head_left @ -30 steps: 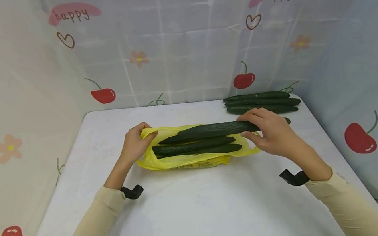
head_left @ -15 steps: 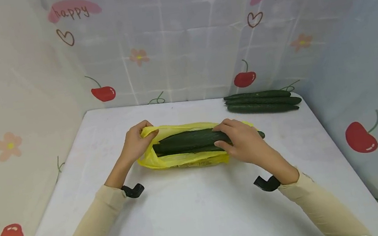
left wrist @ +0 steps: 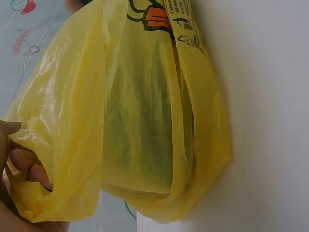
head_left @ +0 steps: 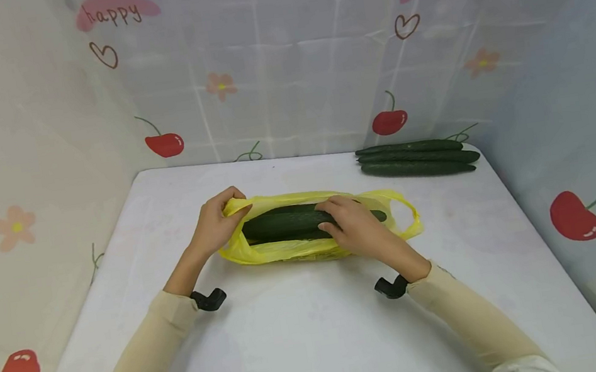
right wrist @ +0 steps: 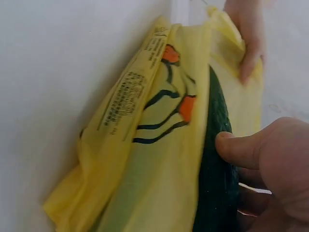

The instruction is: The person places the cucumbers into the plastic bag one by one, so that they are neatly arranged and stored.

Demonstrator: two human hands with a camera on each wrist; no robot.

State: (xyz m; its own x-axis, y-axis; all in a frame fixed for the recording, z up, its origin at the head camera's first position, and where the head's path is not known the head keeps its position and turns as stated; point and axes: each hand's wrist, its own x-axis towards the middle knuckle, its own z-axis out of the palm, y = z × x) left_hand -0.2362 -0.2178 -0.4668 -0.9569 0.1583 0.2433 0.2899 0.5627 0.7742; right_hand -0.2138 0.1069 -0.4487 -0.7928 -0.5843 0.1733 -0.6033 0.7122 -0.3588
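Note:
A yellow plastic bag (head_left: 262, 254) lies on its side with its opening facing up, several dark green cucumbers (head_left: 286, 224) inside it. My left hand (head_left: 217, 219) pinches the bag's left end between thumb and fingers; in the left wrist view the thin plastic (left wrist: 72, 121) is bunched in that hand. My right hand (head_left: 357, 225) reaches into the bag's opening and grips the top cucumber, its thumb on the near side and fingers over the far side. The right wrist view shows that cucumber (right wrist: 217, 145) beside the printed wall of the bag.
Three more cucumbers (head_left: 417, 158) lie side by side at the table's back right corner. A bag handle loop (head_left: 413, 214) sticks out to the right. Printed curtains (head_left: 306, 83) stand behind and beside the white table (head_left: 296, 339).
My right hand has moved left and slightly down, bringing the cucumber it holds into the bag. The left hand keeps its hold on the bag. The bag's right handle now shows.

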